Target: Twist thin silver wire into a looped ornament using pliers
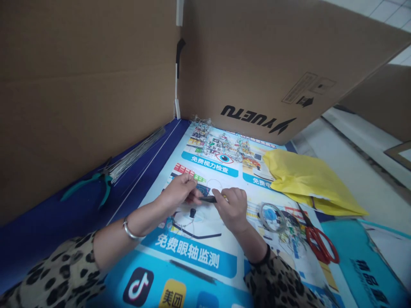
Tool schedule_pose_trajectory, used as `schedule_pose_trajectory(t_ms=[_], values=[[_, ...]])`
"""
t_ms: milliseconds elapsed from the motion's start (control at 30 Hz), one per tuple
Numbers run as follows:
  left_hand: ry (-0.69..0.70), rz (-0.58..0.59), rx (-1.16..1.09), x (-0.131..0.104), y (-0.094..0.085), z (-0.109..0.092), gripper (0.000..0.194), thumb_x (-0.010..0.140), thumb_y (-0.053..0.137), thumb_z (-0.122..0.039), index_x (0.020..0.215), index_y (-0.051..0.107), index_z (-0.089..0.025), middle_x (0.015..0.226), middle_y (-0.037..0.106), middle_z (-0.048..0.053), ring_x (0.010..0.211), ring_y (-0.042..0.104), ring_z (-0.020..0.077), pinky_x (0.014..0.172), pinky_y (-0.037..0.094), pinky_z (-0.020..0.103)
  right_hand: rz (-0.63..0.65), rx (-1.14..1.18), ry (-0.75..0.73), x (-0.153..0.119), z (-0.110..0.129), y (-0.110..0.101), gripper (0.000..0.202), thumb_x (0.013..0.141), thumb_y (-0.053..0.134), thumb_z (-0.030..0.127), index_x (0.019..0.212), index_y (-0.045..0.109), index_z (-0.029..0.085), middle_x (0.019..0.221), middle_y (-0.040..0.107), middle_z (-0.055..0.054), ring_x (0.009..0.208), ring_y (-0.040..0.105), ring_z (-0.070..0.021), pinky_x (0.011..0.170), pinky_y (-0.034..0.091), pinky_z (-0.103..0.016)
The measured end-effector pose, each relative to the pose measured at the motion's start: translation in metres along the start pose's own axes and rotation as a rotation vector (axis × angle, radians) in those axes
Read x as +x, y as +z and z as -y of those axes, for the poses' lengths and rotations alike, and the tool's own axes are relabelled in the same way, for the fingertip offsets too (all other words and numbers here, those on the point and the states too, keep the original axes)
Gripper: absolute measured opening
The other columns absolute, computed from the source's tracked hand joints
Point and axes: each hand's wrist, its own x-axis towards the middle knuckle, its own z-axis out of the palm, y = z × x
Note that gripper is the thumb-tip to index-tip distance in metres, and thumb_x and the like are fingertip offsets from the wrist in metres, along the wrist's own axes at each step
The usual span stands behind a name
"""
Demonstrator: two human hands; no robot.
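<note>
Head view: right hand (231, 208) grips a dark tool (208, 199) near frame center, just beside left hand (183, 190), pinched together, contents indistinct. Red-handled scissors (321, 244) lie lower right.

The light is soft and dim. The left cardboard wall (86, 85) looks shadowy; the white tiles (390, 13) look brighter. The silver bracelet (127, 231) shines. Far wires (203, 122) are fuzzy, and corners look stretched.
</note>
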Motion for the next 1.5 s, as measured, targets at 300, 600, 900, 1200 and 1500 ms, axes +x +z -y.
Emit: schedule_pose_trajectory(t_ms=[300, 600, 900, 1200, 1500], values=[[-0.009, 0.067, -0.047, 0.0, -0.002, 0.005, 0.017, 0.083, 0.047, -0.028, 0.072, 0.04, -0.017, 0.055, 0.062, -0.002, 0.043, 0.062, 0.0116, 0.038, 0.038, 0.015, -0.016, 0.026, 0.005, -0.001, 0.0, -0.002, 0.018, 0.078, 0.061, 0.018, 0.096, 0.06, 0.023, 0.072, 0.055, -0.001, 0.073, 0.044, -0.0148, 0.067, 0.028, -0.032], [-0.033, 0.074, -0.04, -0.003, 0.0, 0.003, 0.017, 0.081, 0.051, -0.027, 0.071, 0.041, -0.017, 0.056, 0.062, -0.001, 0.043, 0.062, 0.0119, 0.039, 0.039, 0.016, 0.04, 0.043, -0.015, 0.0, -0.001, -0.006, 0.014, 0.082, 0.055, 0.02, 0.095, 0.06, 0.022, 0.069, 0.055, -0.001, 0.07, 0.042, -0.0156, 0.065, 0.027, -0.033], [0.004, 0.065, 0.018, -0.003, -0.001, 0.0, 0.016, 0.083, 0.048, -0.027, 0.072, 0.041, -0.017, 0.057, 0.062, -0.002, 0.042, 0.06, 0.0104, 0.039, 0.039, 0.015, 0.073, 0.061, -0.008, -0.001, 0.001, -0.006, 0.014, 0.083, 0.052, 0.02, 0.094, 0.061, 0.019, 0.064, 0.053, -0.002, 0.068, 0.041, -0.016, 0.063, 0.027, -0.032], [0.03, 0.036, 0.048, -0.005, 0.001, -0.005, 0.016, 0.082, 0.048, -0.025, 0.07, 0.039, -0.018, 0.056, 0.062, -0.002, 0.041, 0.059, 0.0111, 0.04, 0.038, 0.016, 0.122, 0.085, 0.005, -0.005, 0.003, -0.004, 0.016, 0.081, 0.053, 0.02, 0.095, 0.062, 0.017, 0.066, 0.056, -0.003, 0.068, 0.042, -0.0161, 0.063, 0.03, -0.032], [0.133, 0.051, 0.109, -0.005, -0.001, -0.004, 0.017, 0.081, 0.05, -0.029, 0.072, 0.039, -0.019, 0.056, 0.063, -0.002, 0.043, 0.06, 0.012, 0.043, 0.041, 0.018, 0.16, 0.117, 0.022, -0.008, 0.005, -0.002, 0.018, 0.083, 0.052, 0.024, 0.094, 0.062, 0.015, 0.067, 0.055, -0.003, 0.068, 0.042, -0.0163, 0.064, 0.033, -0.031]])
